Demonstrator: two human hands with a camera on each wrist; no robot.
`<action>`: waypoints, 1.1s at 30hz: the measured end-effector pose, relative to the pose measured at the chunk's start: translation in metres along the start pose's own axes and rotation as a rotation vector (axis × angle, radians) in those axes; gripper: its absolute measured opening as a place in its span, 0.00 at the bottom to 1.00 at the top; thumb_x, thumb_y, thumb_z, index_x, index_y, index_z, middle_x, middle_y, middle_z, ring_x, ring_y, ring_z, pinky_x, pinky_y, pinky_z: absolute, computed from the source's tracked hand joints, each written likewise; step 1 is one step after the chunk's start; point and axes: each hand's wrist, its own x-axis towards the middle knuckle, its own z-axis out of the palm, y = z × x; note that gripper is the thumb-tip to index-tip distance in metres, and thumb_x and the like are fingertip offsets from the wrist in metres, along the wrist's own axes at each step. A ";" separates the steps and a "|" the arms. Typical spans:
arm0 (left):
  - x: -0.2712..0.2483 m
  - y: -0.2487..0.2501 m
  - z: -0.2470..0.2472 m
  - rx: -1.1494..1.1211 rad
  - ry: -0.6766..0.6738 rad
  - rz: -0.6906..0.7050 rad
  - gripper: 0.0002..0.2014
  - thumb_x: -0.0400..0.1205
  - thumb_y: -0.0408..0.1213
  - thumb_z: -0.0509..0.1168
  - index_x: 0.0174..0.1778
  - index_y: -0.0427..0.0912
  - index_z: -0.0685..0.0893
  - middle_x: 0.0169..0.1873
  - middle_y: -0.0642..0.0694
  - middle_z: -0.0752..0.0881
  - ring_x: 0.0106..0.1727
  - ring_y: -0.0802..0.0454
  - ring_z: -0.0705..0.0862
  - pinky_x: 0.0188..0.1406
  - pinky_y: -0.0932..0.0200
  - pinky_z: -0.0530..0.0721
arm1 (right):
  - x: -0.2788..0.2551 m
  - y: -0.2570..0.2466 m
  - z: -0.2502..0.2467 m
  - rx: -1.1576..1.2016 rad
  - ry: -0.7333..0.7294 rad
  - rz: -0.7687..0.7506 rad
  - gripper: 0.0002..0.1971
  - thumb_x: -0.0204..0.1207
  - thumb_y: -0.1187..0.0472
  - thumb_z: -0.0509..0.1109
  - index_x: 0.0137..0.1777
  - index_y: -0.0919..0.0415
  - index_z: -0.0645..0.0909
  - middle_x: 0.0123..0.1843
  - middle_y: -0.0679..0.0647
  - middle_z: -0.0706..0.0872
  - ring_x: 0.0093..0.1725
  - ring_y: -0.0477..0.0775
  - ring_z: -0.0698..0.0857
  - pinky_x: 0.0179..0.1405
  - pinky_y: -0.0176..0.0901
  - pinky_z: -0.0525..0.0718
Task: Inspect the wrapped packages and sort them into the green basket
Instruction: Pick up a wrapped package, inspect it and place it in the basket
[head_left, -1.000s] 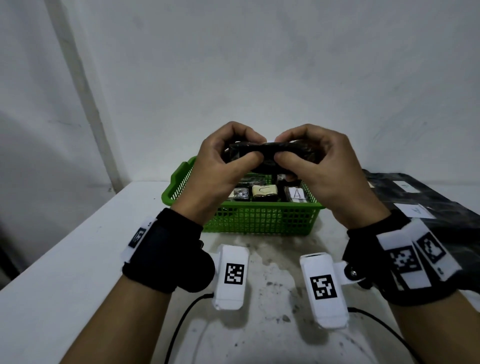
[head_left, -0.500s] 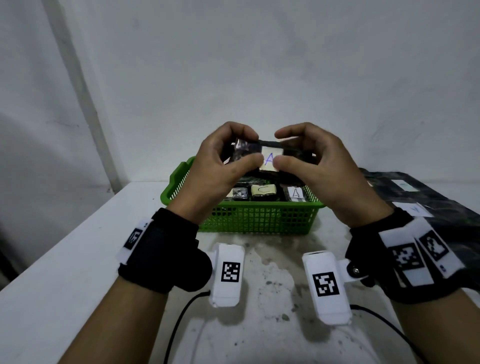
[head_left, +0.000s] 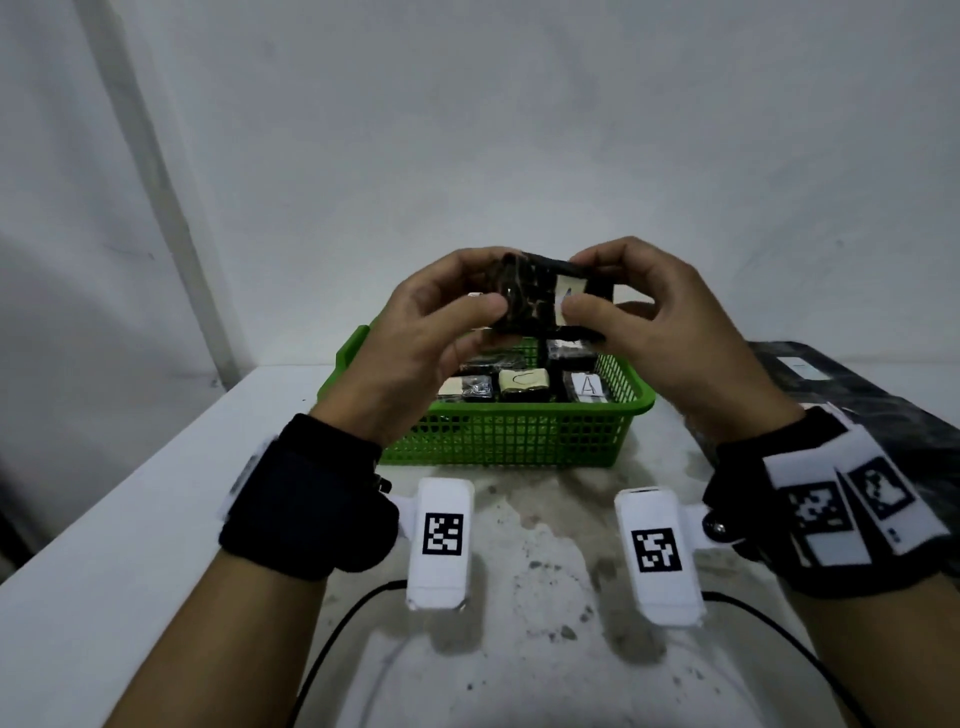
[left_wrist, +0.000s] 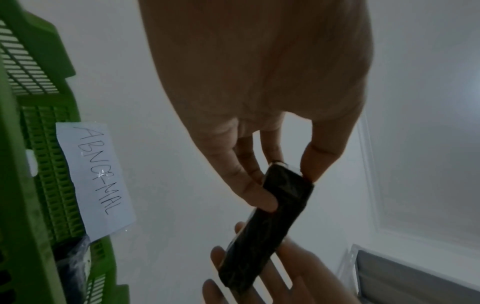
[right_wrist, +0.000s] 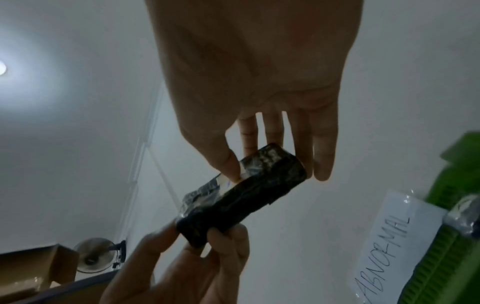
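I hold a small black wrapped package (head_left: 540, 299) in the air above the green basket (head_left: 519, 441). A white label on its near face shows between my thumbs. My left hand (head_left: 441, 322) pinches its left end with thumb in front and fingers behind. My right hand (head_left: 644, 312) pinches the right end the same way. In the left wrist view the package (left_wrist: 270, 230) is a dark bar between fingertips of both hands. The right wrist view shows the package (right_wrist: 246, 195) with its label edge under my thumb. Several wrapped packages (head_left: 524, 384) with paper labels lie in the basket.
A paper sign reading ABNORMAL (left_wrist: 96, 176) is taped to the basket's far wall. Black wrapped parcels (head_left: 852, 395) with white labels lie on the table at the right. Two white tagged devices (head_left: 441, 540) with cables hang below my wrists over the white table (head_left: 130, 545).
Both hands have turned the package: first its dark edge faced me, then the labelled face with the letter A, and now it is rotated so the label sits toward the right.
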 end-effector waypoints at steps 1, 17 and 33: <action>-0.001 -0.001 0.001 0.041 -0.001 0.016 0.14 0.79 0.29 0.65 0.61 0.41 0.84 0.53 0.48 0.88 0.54 0.53 0.89 0.51 0.59 0.87 | -0.001 -0.001 0.001 -0.008 -0.032 0.020 0.11 0.80 0.53 0.77 0.60 0.48 0.84 0.60 0.44 0.89 0.53 0.52 0.93 0.59 0.64 0.90; -0.001 0.006 0.016 0.146 -0.081 -0.216 0.20 0.83 0.52 0.59 0.59 0.40 0.82 0.40 0.45 0.87 0.37 0.48 0.86 0.36 0.57 0.87 | -0.003 -0.003 0.010 0.141 0.098 -0.042 0.28 0.57 0.43 0.70 0.59 0.51 0.76 0.50 0.53 0.87 0.40 0.44 0.87 0.42 0.45 0.87; -0.004 -0.006 0.002 0.074 -0.079 -0.226 0.14 0.80 0.37 0.67 0.62 0.46 0.82 0.47 0.42 0.90 0.45 0.44 0.90 0.43 0.57 0.88 | 0.000 -0.003 0.003 0.213 -0.075 0.092 0.29 0.71 0.54 0.72 0.74 0.49 0.75 0.51 0.50 0.95 0.54 0.52 0.92 0.62 0.61 0.88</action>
